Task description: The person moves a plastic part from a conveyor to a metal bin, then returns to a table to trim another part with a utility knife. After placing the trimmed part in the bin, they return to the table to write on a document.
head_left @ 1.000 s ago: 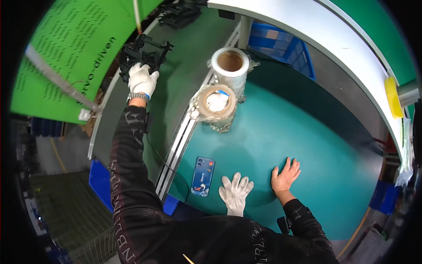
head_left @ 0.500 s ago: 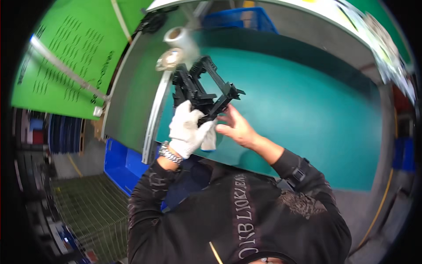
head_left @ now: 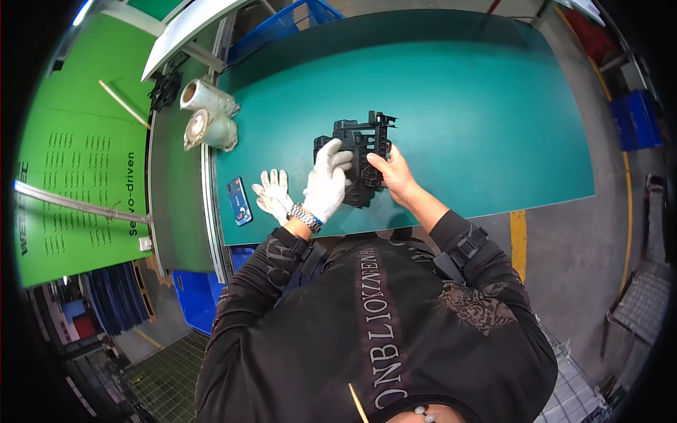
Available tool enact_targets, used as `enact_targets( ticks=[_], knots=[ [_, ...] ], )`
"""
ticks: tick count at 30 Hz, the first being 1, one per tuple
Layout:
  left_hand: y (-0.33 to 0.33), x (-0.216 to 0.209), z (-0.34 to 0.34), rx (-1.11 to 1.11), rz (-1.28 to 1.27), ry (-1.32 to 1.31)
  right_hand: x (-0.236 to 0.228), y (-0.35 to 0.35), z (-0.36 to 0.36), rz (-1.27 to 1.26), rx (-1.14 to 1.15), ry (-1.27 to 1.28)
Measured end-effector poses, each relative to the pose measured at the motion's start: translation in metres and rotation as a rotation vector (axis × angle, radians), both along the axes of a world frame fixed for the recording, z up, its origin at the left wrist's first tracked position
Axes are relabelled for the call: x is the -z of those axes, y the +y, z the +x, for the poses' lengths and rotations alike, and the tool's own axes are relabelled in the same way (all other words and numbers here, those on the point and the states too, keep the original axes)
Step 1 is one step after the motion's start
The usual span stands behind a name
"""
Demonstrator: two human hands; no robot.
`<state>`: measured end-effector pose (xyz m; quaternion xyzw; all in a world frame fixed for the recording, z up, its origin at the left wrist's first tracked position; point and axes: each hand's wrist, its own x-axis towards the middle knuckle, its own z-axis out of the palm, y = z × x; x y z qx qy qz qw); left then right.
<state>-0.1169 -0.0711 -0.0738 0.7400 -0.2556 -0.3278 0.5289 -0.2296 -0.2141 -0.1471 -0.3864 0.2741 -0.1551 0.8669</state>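
A black molded plastic part (head_left: 360, 137) with ribs, slots and a protruding bracket at its upper right is held over the green tabletop. My left hand (head_left: 328, 182), in a white work glove, has its fingers curled over the part's left side. Bare, my right hand (head_left: 396, 176) grips the right edge, thumb on top and the other fingers mostly hidden behind. Whether it is one piece or several fitted together cannot be made out. Left of my gloved hand, a loose white glove (head_left: 273, 192) lies flat beside a phone in a blue case (head_left: 240, 201).
Two wrapped rolls of clear film (head_left: 210, 129) stand at the table's left edge, by a metal rail (head_left: 209, 190). Beyond the far edge is a blue crate (head_left: 289, 28). A blue bin (head_left: 194, 299) sits below at the left, near a green panel (head_left: 77, 162).
My view has shifted, bringing the phone and the loose glove into sight on the left. The black part has turned and now sits more compactly between my hands.
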Motion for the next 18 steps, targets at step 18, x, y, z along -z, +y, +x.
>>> enact_targets(
  ticks=[18],
  knots=[
    [-0.006,-0.028,0.103,0.332,0.098,-0.504,-0.071,0.017,0.009,-0.273,-0.134,-0.059]
  ],
)
